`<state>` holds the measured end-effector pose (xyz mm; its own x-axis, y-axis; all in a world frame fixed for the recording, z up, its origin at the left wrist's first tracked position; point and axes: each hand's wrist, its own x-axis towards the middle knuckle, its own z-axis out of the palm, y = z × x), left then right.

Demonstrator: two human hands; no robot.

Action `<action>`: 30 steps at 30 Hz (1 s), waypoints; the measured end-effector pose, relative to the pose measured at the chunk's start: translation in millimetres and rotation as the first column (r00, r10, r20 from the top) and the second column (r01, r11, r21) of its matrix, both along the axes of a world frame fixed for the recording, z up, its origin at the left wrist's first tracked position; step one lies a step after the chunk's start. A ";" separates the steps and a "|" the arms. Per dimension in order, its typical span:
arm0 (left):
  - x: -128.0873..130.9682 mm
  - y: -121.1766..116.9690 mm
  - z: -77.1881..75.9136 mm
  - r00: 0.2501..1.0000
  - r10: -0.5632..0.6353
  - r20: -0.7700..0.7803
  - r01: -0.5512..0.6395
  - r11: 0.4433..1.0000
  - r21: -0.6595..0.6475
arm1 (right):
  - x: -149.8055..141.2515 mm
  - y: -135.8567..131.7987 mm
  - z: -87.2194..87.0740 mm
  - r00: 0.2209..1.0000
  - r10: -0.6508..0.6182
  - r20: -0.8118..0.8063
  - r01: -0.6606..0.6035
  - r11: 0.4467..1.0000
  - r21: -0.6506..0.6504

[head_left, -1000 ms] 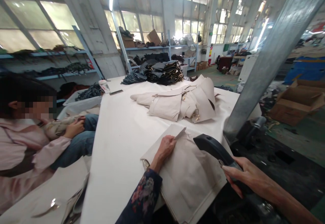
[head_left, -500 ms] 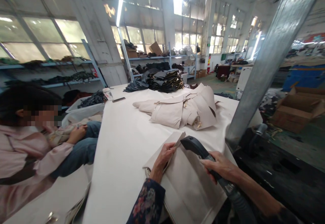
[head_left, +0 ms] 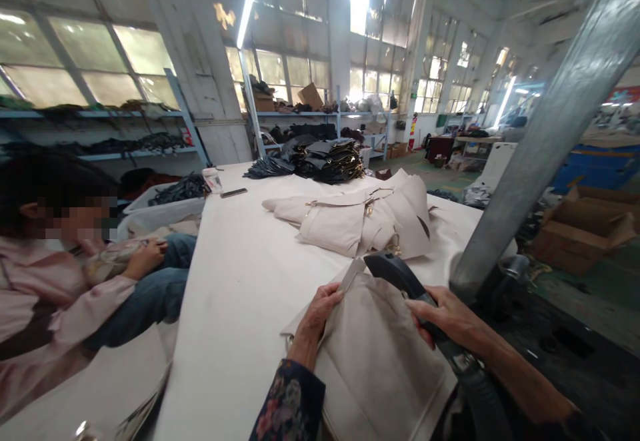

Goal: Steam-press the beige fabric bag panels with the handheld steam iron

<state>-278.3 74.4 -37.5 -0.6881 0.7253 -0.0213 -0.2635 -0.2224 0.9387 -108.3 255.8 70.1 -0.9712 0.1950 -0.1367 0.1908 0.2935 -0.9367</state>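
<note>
A beige bag (head_left: 383,354) stands at the near edge of the white table, its top edge toward the far side. My left hand (head_left: 320,311) pinches the bag's upper left edge between thumb and fingers. A black vacuum cleaner hose handle (head_left: 397,273) is wrapped by my right hand (head_left: 445,318). The handle's curved tip is at the bag's top edge; whether it reaches inside I cannot tell. From the handle a ribbed hose runs down to the lower right. Some metal hardware shows by my left wrist.
Beyond the bag lies a pile of beige bag pieces (head_left: 345,224), with a black stack (head_left: 320,158) farther back. A phone (head_left: 234,192) and a white tub (head_left: 212,180) are at the far left. A metal post (head_left: 530,141) rises at right. A co-worker (head_left: 65,281) sits at left.
My right hand and the vacuum handle have shifted a little up and to the right. The bag's front panel now bulges more. My left hand keeps its pinch on the edge.
</note>
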 end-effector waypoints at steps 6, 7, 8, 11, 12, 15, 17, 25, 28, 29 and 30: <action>-1.1 0.3 -5.4 1.000 0.013 0.005 -0.013 1.000 -0.002 | -7.0 -21.0 -22.1 0.992 0.117 0.041 -0.118 0.993 0.010; -1.2 0.5 -6.1 1.000 0.016 0.006 -0.015 1.000 -0.010 | -11.9 -22.0 -23.0 0.994 0.101 0.032 -0.102 0.994 0.023; -1.2 0.7 -6.5 1.000 0.017 0.009 -0.017 1.000 -0.020 | -16.2 -21.2 -22.0 0.997 0.076 0.020 -0.077 0.996 0.035; -1.4 0.9 -6.3 1.000 0.018 0.026 -0.017 0.998 -0.055 | -17.4 -7.6 -9.0 1.000 -0.021 -0.008 0.022 0.998 0.065; -1.8 1.0 -6.3 0.999 0.019 0.033 -0.016 0.998 -0.067 | -12.3 -0.2 -2.4 0.999 -0.053 -0.009 0.053 0.996 0.075; -3.7 1.6 -7.6 0.998 0.023 0.056 -0.017 0.995 -0.098 | 19.9 23.1 15.8 0.995 -0.100 0.021 0.097 0.989 0.112; -4.5 2.2 -9.2 0.998 0.025 0.066 -0.018 0.994 -0.108 | 51.6 34.1 21.1 0.994 -0.094 0.061 0.085 0.985 0.148; -1.8 1.1 -5.7 0.997 0.058 0.049 -0.050 0.986 -0.159 | 170.5 25.8 -23.0 0.963 -0.144 0.229 0.139 0.990 0.037; 0.0 1.7 -3.4 0.997 0.068 0.019 -0.064 0.982 -0.178 | 190.1 15.2 -40.5 0.957 -0.134 0.259 0.148 0.988 -0.035; 1.3 2.6 -3.0 0.998 0.070 0.007 -0.068 0.981 -0.183 | 192.3 12.0 -45.0 0.957 -0.126 0.263 0.145 0.988 -0.055; 2.7 3.6 -2.6 0.997 0.072 -0.007 -0.072 0.979 -0.189 | 192.4 9.1 -49.0 0.957 -0.116 0.265 0.138 0.988 -0.068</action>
